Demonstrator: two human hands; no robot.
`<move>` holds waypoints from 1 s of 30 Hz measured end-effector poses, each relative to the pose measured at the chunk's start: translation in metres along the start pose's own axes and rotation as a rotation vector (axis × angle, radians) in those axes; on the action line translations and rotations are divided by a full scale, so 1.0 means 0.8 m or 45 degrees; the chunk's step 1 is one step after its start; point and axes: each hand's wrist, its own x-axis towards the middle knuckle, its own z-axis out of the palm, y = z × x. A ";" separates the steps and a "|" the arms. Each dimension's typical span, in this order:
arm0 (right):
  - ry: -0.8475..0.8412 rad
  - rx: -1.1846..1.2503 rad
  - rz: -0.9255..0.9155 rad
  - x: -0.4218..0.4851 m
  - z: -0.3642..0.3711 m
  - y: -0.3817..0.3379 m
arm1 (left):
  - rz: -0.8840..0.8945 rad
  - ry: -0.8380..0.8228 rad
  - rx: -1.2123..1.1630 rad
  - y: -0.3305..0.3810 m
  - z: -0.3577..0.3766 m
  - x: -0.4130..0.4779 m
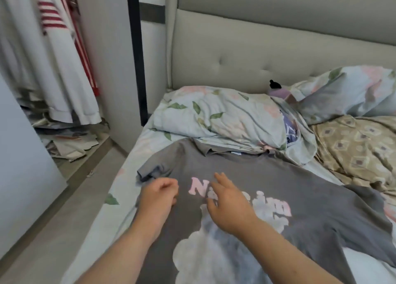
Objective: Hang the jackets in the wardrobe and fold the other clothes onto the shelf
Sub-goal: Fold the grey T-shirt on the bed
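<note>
I find the shirt spread face up on the bed. Right hand rests flat on the print. Left hand is curled beside the bunched sleeve; blur hides any grip. Risk: folding over that bunch would give a lopsided bundle.

You count hands: 2, left hand and right hand. Grey T-shirt: 1. Floral pillows: 2. Beige patterned quilt: 1. Red-striped white garment: 1.
</note>
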 end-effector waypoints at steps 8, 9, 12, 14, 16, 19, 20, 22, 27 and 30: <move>-0.112 -0.208 -0.241 0.093 0.101 -0.074 | 0.261 -0.042 0.667 -0.018 -0.097 0.128; -0.055 -0.191 -0.210 0.089 0.112 -0.074 | 0.289 -0.074 0.734 -0.022 -0.092 0.143; 0.109 -0.066 -0.065 0.081 0.122 -0.069 | 0.278 -0.071 0.687 -0.020 -0.075 0.170; 0.124 -0.068 -0.043 0.081 0.123 -0.066 | 0.137 0.022 0.270 -0.006 -0.072 0.189; 0.103 -0.098 -0.062 0.083 0.126 -0.066 | -0.022 0.194 -0.093 0.014 -0.087 0.213; 0.092 -0.134 -0.087 0.086 0.128 -0.065 | -0.202 0.300 -0.283 0.025 -0.121 0.237; 0.082 -0.156 -0.094 0.088 0.128 -0.063 | -0.256 0.267 -0.282 0.020 -0.128 0.236; 0.056 -0.210 -0.104 0.089 0.130 -0.063 | -0.361 0.125 -0.366 0.008 -0.138 0.226; 0.010 -0.273 -0.090 0.093 0.131 -0.063 | -0.535 -0.172 -0.384 -0.004 -0.175 0.195; 0.016 -0.263 -0.092 0.094 0.130 -0.064 | -0.379 -0.237 -0.074 -0.017 -0.187 0.183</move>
